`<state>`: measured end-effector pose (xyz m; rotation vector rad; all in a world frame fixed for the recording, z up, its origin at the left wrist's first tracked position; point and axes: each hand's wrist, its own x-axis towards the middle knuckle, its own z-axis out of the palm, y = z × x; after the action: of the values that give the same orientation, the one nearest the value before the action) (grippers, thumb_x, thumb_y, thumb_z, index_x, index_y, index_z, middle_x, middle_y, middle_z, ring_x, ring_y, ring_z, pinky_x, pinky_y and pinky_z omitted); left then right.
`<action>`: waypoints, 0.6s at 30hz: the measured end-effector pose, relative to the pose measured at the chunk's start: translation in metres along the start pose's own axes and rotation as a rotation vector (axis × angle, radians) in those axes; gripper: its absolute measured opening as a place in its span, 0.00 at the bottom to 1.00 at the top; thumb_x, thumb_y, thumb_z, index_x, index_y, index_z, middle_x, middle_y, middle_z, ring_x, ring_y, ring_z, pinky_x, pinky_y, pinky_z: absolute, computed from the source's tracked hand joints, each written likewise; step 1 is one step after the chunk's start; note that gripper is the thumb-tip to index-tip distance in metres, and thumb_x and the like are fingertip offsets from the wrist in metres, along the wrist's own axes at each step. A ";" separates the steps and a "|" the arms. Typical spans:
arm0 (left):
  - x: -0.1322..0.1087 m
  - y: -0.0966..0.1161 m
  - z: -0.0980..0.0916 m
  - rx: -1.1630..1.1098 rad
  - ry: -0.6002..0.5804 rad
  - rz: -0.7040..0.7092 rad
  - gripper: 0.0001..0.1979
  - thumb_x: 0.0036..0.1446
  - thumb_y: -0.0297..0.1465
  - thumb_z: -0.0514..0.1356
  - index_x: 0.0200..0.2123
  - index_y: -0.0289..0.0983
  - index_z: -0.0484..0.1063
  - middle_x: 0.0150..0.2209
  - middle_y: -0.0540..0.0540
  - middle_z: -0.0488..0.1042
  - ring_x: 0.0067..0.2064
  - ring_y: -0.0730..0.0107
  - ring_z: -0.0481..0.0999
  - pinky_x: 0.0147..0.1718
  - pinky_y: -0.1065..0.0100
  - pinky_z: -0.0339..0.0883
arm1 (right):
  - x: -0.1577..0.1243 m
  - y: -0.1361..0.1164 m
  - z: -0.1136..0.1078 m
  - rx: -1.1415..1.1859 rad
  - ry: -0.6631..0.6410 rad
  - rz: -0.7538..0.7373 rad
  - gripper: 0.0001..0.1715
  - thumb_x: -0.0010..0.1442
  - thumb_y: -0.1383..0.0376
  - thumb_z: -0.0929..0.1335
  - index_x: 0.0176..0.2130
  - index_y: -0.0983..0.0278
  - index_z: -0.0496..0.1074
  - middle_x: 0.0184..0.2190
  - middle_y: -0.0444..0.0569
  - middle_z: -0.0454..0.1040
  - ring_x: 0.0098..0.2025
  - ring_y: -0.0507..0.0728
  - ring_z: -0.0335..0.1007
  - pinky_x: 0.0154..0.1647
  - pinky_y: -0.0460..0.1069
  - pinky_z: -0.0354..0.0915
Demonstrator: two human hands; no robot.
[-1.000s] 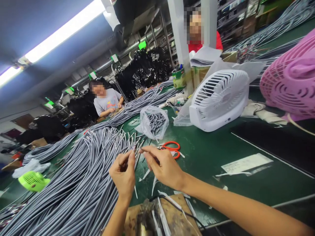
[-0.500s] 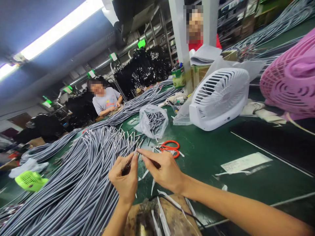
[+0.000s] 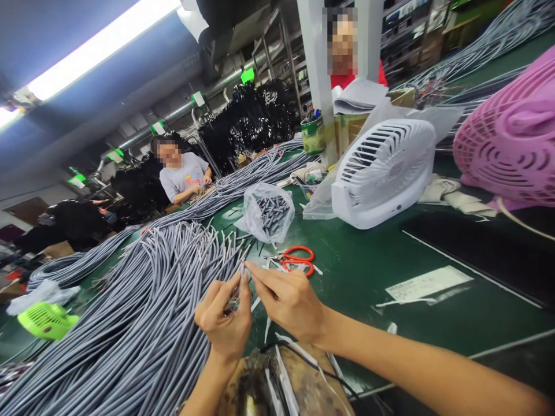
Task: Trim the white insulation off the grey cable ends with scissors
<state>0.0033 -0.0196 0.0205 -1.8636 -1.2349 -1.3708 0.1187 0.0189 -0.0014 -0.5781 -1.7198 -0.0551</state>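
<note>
My left hand [image 3: 228, 318] is closed in a pinch, thumb and forefinger on a thin cable end [image 3: 243, 266] whose pale tip just shows; the rest of it is hidden by the fingers. My right hand [image 3: 290, 297] meets it from the right, fingertips pinched together at the same tip. Beside the left hand lies a big bundle of grey cables [image 3: 143, 294], their cut ends fanned toward both hands. Just beyond the right hand rest red-handled scissors [image 3: 298, 260]. Pale strips lie on the green tabletop near the fingers.
A clear plastic bag of short grey tubes [image 3: 271, 214] stands beyond the hands. A white fan [image 3: 385, 173] and a pink fan [image 3: 511, 136] are at right, a green fan [image 3: 47, 320] at left. A paper label [image 3: 429, 283] lies on the table [image 3: 347, 271]. Two people sit across.
My left hand has shifted slightly right and its curled fingers have turned a little. Both hands still pinch together at the tip; the view has swung slightly.
</note>
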 end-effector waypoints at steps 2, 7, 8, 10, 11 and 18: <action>-0.005 0.005 0.002 -0.029 -0.066 0.040 0.05 0.50 0.23 0.61 0.31 0.35 0.75 0.18 0.52 0.69 0.17 0.79 0.64 0.18 0.76 0.60 | 0.008 0.009 -0.004 -0.016 0.028 0.082 0.17 0.62 0.71 0.59 0.41 0.74 0.74 0.26 0.52 0.77 0.22 0.51 0.71 0.23 0.45 0.62; -0.006 0.002 0.004 -0.120 -0.221 -0.068 0.05 0.52 0.27 0.60 0.28 0.35 0.76 0.19 0.50 0.72 0.18 0.78 0.67 0.19 0.76 0.61 | 0.032 0.027 -0.023 0.055 0.077 0.335 0.15 0.61 0.69 0.60 0.42 0.68 0.73 0.29 0.50 0.77 0.27 0.52 0.71 0.30 0.45 0.65; -0.004 -0.002 0.003 -0.122 -0.210 -0.140 0.06 0.52 0.28 0.59 0.27 0.35 0.76 0.19 0.50 0.72 0.19 0.77 0.67 0.19 0.76 0.61 | 0.034 0.027 -0.024 0.117 0.022 0.290 0.15 0.62 0.69 0.59 0.42 0.67 0.73 0.31 0.49 0.77 0.29 0.51 0.71 0.31 0.44 0.64; 0.002 -0.010 -0.002 -0.138 -0.191 -0.242 0.08 0.52 0.32 0.59 0.26 0.36 0.76 0.18 0.50 0.71 0.18 0.77 0.66 0.18 0.75 0.60 | 0.034 0.025 -0.023 0.188 -0.095 0.180 0.14 0.62 0.66 0.61 0.41 0.65 0.73 0.31 0.48 0.75 0.29 0.50 0.70 0.31 0.43 0.64; 0.005 -0.014 -0.006 -0.156 -0.188 -0.269 0.09 0.52 0.33 0.59 0.25 0.36 0.76 0.18 0.51 0.71 0.18 0.76 0.66 0.18 0.75 0.60 | 0.032 0.024 -0.020 0.182 -0.131 0.133 0.13 0.61 0.64 0.62 0.40 0.65 0.74 0.31 0.47 0.74 0.28 0.49 0.69 0.29 0.43 0.63; -0.001 -0.036 -0.010 -0.167 -0.174 -0.569 0.07 0.38 0.44 0.63 0.20 0.49 0.77 0.23 0.54 0.77 0.28 0.60 0.75 0.27 0.64 0.67 | 0.020 0.026 -0.004 -0.217 -0.247 -0.200 0.10 0.56 0.65 0.63 0.32 0.58 0.74 0.25 0.39 0.70 0.19 0.47 0.59 0.13 0.44 0.44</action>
<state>-0.0332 -0.0120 0.0196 -1.8488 -1.8951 -1.6628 0.1300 0.0472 0.0112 -0.5884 -2.0242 -0.3271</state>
